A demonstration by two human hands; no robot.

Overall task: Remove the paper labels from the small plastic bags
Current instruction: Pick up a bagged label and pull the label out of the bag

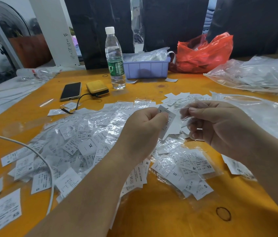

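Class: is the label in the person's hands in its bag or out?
Out: left hand pinches the label, right hand holds the bag apart.

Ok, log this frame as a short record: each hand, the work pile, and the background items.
left hand: pinches a paper label
right hand: pinches a small clear plastic bag
pile: bagged labels on the orange table
behind: water bottle, purple bin, red plastic bag, phone
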